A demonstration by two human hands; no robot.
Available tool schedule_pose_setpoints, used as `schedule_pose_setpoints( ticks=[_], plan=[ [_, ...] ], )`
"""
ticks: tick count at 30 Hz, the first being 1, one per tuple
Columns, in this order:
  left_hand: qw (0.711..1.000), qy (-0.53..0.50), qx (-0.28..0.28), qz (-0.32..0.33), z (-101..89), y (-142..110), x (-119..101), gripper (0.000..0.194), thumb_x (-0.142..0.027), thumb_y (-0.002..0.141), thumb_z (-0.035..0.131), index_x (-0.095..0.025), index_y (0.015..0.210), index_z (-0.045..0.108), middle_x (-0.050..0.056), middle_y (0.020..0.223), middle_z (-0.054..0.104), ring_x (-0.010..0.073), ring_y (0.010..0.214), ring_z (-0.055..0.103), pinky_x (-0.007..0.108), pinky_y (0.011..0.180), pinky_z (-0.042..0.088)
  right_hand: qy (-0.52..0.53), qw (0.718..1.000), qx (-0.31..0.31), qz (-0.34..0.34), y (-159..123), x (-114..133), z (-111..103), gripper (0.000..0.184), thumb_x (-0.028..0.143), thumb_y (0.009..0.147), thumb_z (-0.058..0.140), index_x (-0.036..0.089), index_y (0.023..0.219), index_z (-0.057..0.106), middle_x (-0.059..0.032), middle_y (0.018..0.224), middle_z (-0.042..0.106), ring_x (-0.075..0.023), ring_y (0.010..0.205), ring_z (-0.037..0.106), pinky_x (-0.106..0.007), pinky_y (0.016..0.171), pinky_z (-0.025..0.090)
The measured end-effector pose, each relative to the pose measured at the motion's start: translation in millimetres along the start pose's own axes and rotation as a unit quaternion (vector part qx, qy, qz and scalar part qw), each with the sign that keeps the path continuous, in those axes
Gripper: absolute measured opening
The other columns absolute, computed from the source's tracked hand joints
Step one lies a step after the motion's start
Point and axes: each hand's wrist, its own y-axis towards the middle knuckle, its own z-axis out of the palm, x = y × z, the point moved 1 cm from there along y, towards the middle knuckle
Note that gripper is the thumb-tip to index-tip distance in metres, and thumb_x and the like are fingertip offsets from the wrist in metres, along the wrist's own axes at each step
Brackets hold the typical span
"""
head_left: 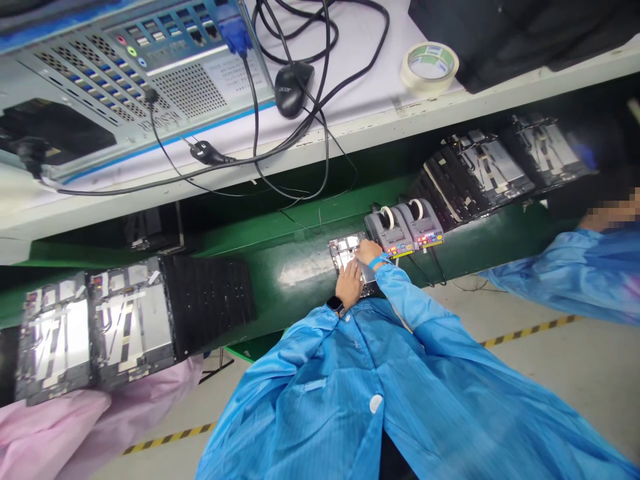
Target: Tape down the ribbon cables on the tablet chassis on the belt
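A small electronic board assembly in a metal frame point(343, 252) lies on the green conveyor belt point(295, 267), with silver shields and dark parts on its face. My left hand point(349, 283), with a black smartwatch at the wrist, rests its fingers on the assembly's near part. My right hand point(370, 251), wearing a blue wrist strap, lies across the assembly's far right side. The hands partly hide the assembly, and I cannot tell whether either one grips it.
Two grey tape dispensers point(405, 227) stand right of my hands, beyond them several black-and-silver panels point(475, 173). More panels point(95, 327) lie left. Above the belt, a shelf holds a computer case point(130, 80), mouse point(291, 89), cables, and tape roll point(430, 67). A blue sleeve point(575, 277) enters at right.
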Motion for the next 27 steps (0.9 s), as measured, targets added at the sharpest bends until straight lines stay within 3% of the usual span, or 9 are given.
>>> schedule_pose_setpoints(
  ticks=[4, 7, 11, 14, 16, 18, 22, 24, 27],
  plan=[
    [1.000, -0.024, -0.009, -0.001, -3.5, -0.5, 5.0, 0.062, -0.034, 0.098, 0.045, -0.007, 0.154, 0.040, 0.019, 0.167, 0.028, 0.0316, 0.156, 0.026, 0.053, 0.126, 0.024, 0.009, 1.000, -0.011, 0.027, 2.6, -7.0, 0.8, 0.047, 0.048, 0.083, 0.077, 0.009, 0.110, 0.077, -0.0237, 0.110, 0.075, -0.0324, 0.109, 0.072, -0.031, 0.087, 0.054],
    [0.998, -0.037, -0.026, -0.037, -6.3, -0.3, 12.3, 0.065, -0.036, 0.098, 0.046, -0.007, 0.155, 0.038, 0.019, 0.168, 0.027, 0.0318, 0.157, 0.023, 0.055, 0.126, 0.023, 0.044, 0.997, -0.027, 0.051, -3.0, -11.4, 7.6, 0.048, 0.051, 0.087, 0.072, 0.009, 0.108, 0.076, -0.0244, 0.110, 0.075, -0.0324, 0.107, 0.072, -0.033, 0.086, 0.054],
    [0.997, -0.039, -0.030, -0.067, -8.2, -1.7, 19.3, 0.067, -0.036, 0.098, 0.046, -0.007, 0.157, 0.035, 0.019, 0.168, 0.028, 0.0320, 0.157, 0.022, 0.059, 0.127, 0.020, 0.111, 0.987, -0.077, 0.088, -34.4, -24.2, 23.2, 0.038, 0.048, 0.096, 0.060, 0.013, 0.093, 0.075, -0.0212, 0.099, 0.076, -0.0283, 0.099, 0.073, -0.031, 0.084, 0.052],
    [0.995, -0.040, -0.037, -0.078, -9.5, -4.0, 21.6, 0.067, -0.037, 0.098, 0.045, -0.007, 0.157, 0.036, 0.018, 0.168, 0.028, 0.0317, 0.157, 0.023, 0.058, 0.128, 0.018, 0.222, 0.960, -0.161, 0.056, -69.7, -56.0, 35.0, 0.037, 0.049, 0.095, 0.058, 0.019, 0.077, 0.069, -0.0114, 0.078, 0.074, -0.0238, 0.084, 0.072, -0.029, 0.077, 0.051],
    [0.995, -0.043, -0.042, -0.077, -10.3, -5.5, 22.5, 0.065, -0.036, 0.098, 0.044, -0.007, 0.156, 0.037, 0.019, 0.167, 0.028, 0.0317, 0.157, 0.023, 0.058, 0.128, 0.018, 0.345, 0.905, -0.241, 0.059, -88.4, -91.2, 39.7, 0.038, 0.053, 0.091, 0.061, 0.019, 0.074, 0.065, -0.0054, 0.068, 0.069, -0.0197, 0.070, 0.067, -0.028, 0.068, 0.050],
    [0.995, -0.048, -0.046, -0.077, -10.5, -6.7, 23.4, 0.064, -0.035, 0.098, 0.045, -0.007, 0.156, 0.038, 0.019, 0.167, 0.030, 0.0323, 0.157, 0.023, 0.059, 0.127, 0.018, 0.473, 0.815, -0.307, 0.130, -96.9, -131.7, 41.1, 0.037, 0.055, 0.085, 0.066, 0.019, 0.078, 0.063, -0.0001, 0.059, 0.062, -0.0155, 0.055, 0.058, -0.026, 0.054, 0.046],
    [0.992, -0.064, -0.065, -0.089, -9.2, -7.3, 26.1, 0.062, -0.032, 0.097, 0.046, -0.008, 0.154, 0.039, 0.021, 0.165, 0.033, 0.0345, 0.156, 0.025, 0.062, 0.126, 0.020, 0.652, 0.651, -0.302, 0.247, -83.1, -192.4, 34.3, 0.033, 0.047, 0.076, 0.076, 0.020, 0.084, 0.059, 0.0083, 0.049, 0.049, -0.0092, 0.039, 0.041, -0.020, 0.038, 0.032],
    [0.991, -0.074, -0.073, -0.082, -8.4, -6.7, 28.3, 0.060, -0.032, 0.098, 0.046, -0.008, 0.153, 0.040, 0.022, 0.164, 0.034, 0.0351, 0.155, 0.027, 0.062, 0.125, 0.023, 0.707, 0.603, -0.277, 0.244, -68.6, -205.6, 27.6, 0.030, 0.040, 0.075, 0.078, 0.020, 0.084, 0.058, 0.0076, 0.052, 0.052, -0.0082, 0.040, 0.043, -0.018, 0.037, 0.033],
    [0.990, -0.096, -0.079, -0.064, -8.4, -6.5, 33.0, 0.055, -0.033, 0.099, 0.046, -0.010, 0.149, 0.044, 0.023, 0.161, 0.038, 0.0343, 0.153, 0.030, 0.060, 0.123, 0.029, 0.747, 0.572, -0.251, 0.230, -50.1, -209.5, 19.5, 0.027, 0.037, 0.076, 0.077, 0.019, 0.079, 0.057, 0.0045, 0.058, 0.058, -0.0081, 0.043, 0.048, -0.018, 0.037, 0.038]
  ],
)
